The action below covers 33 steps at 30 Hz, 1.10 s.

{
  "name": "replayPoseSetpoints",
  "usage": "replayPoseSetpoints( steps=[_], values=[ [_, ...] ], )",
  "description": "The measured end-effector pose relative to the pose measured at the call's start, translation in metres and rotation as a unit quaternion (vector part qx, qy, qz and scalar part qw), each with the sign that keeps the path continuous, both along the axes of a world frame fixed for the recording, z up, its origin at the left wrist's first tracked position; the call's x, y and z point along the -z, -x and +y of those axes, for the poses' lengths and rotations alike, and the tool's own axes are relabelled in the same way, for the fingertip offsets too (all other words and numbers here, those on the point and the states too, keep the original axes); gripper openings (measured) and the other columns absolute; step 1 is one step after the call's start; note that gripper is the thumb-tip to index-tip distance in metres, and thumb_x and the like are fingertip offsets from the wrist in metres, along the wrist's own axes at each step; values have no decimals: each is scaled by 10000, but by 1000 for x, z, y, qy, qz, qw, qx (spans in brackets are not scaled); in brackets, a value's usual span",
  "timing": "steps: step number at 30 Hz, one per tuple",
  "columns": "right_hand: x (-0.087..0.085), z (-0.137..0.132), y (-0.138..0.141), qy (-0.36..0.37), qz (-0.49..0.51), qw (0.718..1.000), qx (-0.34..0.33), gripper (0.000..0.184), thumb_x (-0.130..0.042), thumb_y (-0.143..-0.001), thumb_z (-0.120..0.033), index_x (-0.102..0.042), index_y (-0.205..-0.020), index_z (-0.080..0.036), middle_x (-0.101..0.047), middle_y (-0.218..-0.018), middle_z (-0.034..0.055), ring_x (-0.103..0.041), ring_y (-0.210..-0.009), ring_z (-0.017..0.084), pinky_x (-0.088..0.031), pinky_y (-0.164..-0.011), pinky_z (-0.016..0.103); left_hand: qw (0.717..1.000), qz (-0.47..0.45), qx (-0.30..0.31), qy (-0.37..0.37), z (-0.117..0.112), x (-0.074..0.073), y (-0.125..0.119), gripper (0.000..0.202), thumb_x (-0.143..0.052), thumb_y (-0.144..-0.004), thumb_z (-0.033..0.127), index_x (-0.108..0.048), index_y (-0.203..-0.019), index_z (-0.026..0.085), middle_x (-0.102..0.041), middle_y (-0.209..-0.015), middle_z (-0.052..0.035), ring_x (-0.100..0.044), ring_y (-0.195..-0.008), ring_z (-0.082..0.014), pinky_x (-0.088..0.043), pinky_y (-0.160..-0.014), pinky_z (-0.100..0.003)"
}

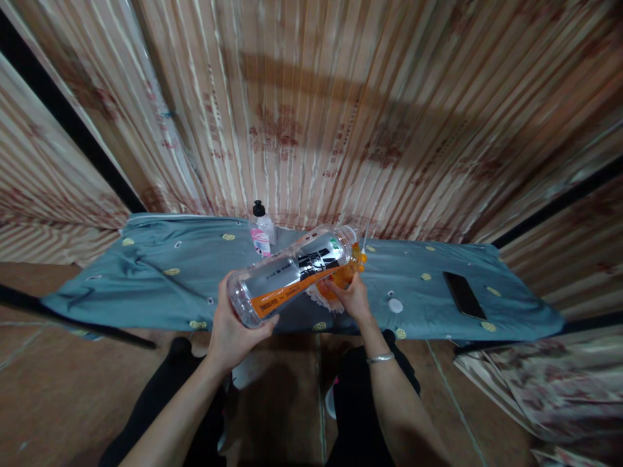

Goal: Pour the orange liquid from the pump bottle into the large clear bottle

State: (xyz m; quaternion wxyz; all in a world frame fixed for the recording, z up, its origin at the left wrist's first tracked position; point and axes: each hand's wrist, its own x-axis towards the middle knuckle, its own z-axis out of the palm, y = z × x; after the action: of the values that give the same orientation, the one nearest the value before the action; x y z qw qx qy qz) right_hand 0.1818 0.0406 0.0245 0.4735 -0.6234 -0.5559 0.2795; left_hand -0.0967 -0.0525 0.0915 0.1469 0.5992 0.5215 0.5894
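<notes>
My left hand (232,327) grips the base end of a large clear plastic bottle (292,272) with an orange and black label, tipped almost on its side with its mouth toward the right. My right hand (351,298) is closed on a small orange object (346,274) right under the bottle's mouth; I cannot make out exactly what it is. A white bottle cap (395,305) lies on the cloth just right of my right hand. A bracelet sits on my right wrist.
A low table covered by a grey-blue cloth (160,279) stands before striped curtains. A small pump bottle with a pink label (261,230) stands at the back. A black phone (464,295) lies at the right. My legs are below the table edge.
</notes>
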Motion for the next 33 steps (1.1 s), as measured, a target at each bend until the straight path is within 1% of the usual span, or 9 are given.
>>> replayPoseSetpoints(
  steps=[4,7,11,15,17,21,25,28,33],
  values=[
    [-3,-1,1,7,2,1000,3,744,-874,-654,-614,-608,-1217,-208,-795,-1177,157,-772,-1090,359,-614,-940,472,1000,-4,1,3,0,1,0,868,-884,-650,488,-489,-1370,208,-639,-1241,-111,-704,-1140,-318,-593,-1013,-486],
    [-4,-2,1,5,-3,1000,8,733,-870,-658,-612,-605,-1210,-210,-800,-1158,153,-775,-1082,354,-620,-918,458,1000,-8,7,8,0,2,1,866,-878,-657,503,-484,-1371,213,-636,-1259,-119,-699,-1158,-321,-580,-1038,-505],
    [-4,-2,2,12,-13,1000,14,702,-873,-650,-612,-612,-1169,-219,-809,-1125,140,-779,-1053,351,-624,-885,453,1000,-14,7,10,0,1,0,873,-887,-640,497,-486,-1361,213,-638,-1252,-117,-702,-1149,-319,-581,-1032,-506],
    [-4,-2,2,0,-18,1000,15,675,-855,-683,-605,-614,-1185,-224,-810,-1117,129,-781,-1037,337,-622,-871,436,1000,-15,8,18,0,1,0,873,-887,-635,503,-488,-1353,206,-635,-1253,-121,-700,-1151,-322,-581,-1032,-506],
    [-3,-2,2,5,-25,1000,18,691,-859,-671,-610,-613,-1185,-220,-811,-1104,133,-784,-1020,344,-623,-855,441,1000,-15,11,18,0,1,0,867,-882,-645,511,-485,-1354,208,-637,-1256,-122,-699,-1157,-324,-581,-1033,-506],
    [-2,-1,1,11,-29,999,21,719,-874,-641,-599,-604,-1182,-210,-810,-1108,145,-784,-1023,354,-623,-851,445,1000,-12,7,19,0,0,0,875,-888,-638,512,-484,-1356,217,-638,-1251,-115,-697,-1159,-324,-575,-1042,-505],
    [-1,0,0,12,-33,999,12,700,-855,-665,-604,-594,-1179,-208,-811,-1105,146,-785,-1019,347,-623,-848,440,1000,-15,8,25,1,0,1,881,-886,-633,508,-482,-1357,211,-644,-1242,-111,-694,-1163,-318,-568,-1050,-507],
    [-2,-1,0,6,-36,999,6,692,-853,-672,-579,-587,-1193,-208,-809,-1118,143,-782,-1023,339,-620,-854,437,1000,-17,9,21,1,0,0,881,-884,-631,519,-483,-1355,214,-647,-1252,-110,-698,-1159,-313,-572,-1044,-508],
    [-5,-2,1,7,-28,1000,12,673,-863,-675,-562,-593,-1183,-214,-810,-1099,128,-785,-1008,330,-623,-841,428,999,-24,17,27,1,-1,-1,855,-874,-650,512,-491,-1354,214,-664,-1235,-114,-706,-1149,-316,-581,-1037,-503]
  ],
)
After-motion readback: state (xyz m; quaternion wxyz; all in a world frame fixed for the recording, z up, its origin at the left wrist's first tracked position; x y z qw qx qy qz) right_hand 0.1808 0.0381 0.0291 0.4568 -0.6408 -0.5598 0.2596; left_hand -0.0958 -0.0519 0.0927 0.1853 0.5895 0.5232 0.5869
